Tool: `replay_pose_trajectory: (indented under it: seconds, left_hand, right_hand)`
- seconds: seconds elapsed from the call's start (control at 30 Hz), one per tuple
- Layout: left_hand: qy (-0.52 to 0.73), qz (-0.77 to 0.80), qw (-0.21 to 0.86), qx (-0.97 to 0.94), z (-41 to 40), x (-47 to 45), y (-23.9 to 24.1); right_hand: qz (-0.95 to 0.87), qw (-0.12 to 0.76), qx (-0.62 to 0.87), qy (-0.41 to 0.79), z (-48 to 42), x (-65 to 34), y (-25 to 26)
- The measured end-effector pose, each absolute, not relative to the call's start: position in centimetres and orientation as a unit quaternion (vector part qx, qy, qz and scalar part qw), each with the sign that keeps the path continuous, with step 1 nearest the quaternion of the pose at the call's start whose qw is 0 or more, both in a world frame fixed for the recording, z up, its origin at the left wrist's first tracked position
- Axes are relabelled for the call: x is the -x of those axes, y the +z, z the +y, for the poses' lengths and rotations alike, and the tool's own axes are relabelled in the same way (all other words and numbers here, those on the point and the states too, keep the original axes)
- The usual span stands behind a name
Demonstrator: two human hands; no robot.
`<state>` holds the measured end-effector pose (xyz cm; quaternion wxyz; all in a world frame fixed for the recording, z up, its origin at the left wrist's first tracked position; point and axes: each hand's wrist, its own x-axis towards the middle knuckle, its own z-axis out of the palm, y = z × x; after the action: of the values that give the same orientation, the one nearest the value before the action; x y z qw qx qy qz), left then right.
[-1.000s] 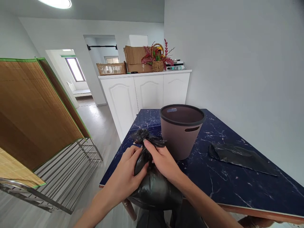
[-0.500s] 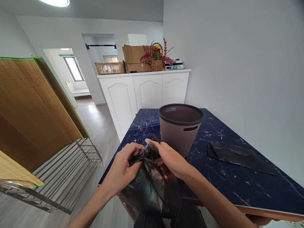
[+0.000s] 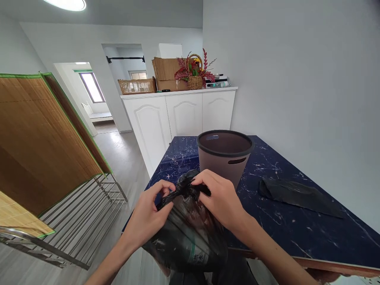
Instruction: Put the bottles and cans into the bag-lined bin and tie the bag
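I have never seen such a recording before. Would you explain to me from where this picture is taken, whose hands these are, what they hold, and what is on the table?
There is no machine here. One person works with two bare hands, and a camera on that person's head looks forward and down.

The left hand and the right hand both grip the gathered top of a filled black plastic bag, in front of the body. The plastic is thin: a greenish patch shows through it.

On the dark blue table stands a brownish bin with a black rim. To its right lies a flat black plastic sheet, perhaps another bag.
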<state>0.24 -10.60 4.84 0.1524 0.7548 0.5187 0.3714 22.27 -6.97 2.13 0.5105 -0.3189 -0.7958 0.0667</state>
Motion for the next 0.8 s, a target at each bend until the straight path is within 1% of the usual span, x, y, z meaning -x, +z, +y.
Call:
replay_pose_trajectory:
  seconds: [0.1, 0.23, 0.33, 0.5, 0.57, 0.63, 0.7, 0.8]
  left_hand:
    - [0.367, 0.491, 0.108, -0.782, -10.8, -0.2, 5.0]
    - [0.294, 0.438, 0.048, -0.848, -10.3, 0.0, 5.7]
    - [0.271, 0.437, 0.035, -0.857, -10.0, -0.1, 6.0]
    - [0.258, 0.411, 0.050, -0.873, -10.3, -0.5, 5.8]
    - [0.283, 0.392, 0.068, -0.873, -10.4, -0.7, 5.9]
    - [0.346, 0.402, 0.108, -0.841, -10.2, -1.1, 6.3]
    - [0.396, 0.424, 0.172, -0.796, -9.9, -1.6, 7.0]
    - [0.408, 0.438, 0.282, -0.750, -9.4, -2.4, 7.8]
  right_hand:
    - [-0.779, 0.552, 0.296, -0.029, -7.1, -21.6, 1.2]
    - [-0.746, 0.609, 0.250, -0.102, -7.1, -21.0, 1.0]
    - [-0.731, 0.639, 0.206, -0.124, -6.8, -20.9, 0.9]
    - [-0.722, 0.661, 0.164, -0.119, -6.1, -21.0, 0.5]
    - [-0.715, 0.668, 0.162, -0.124, -6.1, -20.8, 0.7]
    - [-0.705, 0.675, 0.169, -0.139, -6.3, -20.4, 1.1]
    - [-0.685, 0.683, 0.191, -0.167, -6.6, -20.0, 1.5]
    - [-0.674, 0.676, 0.232, -0.186, -7.0, -19.8, 2.0]
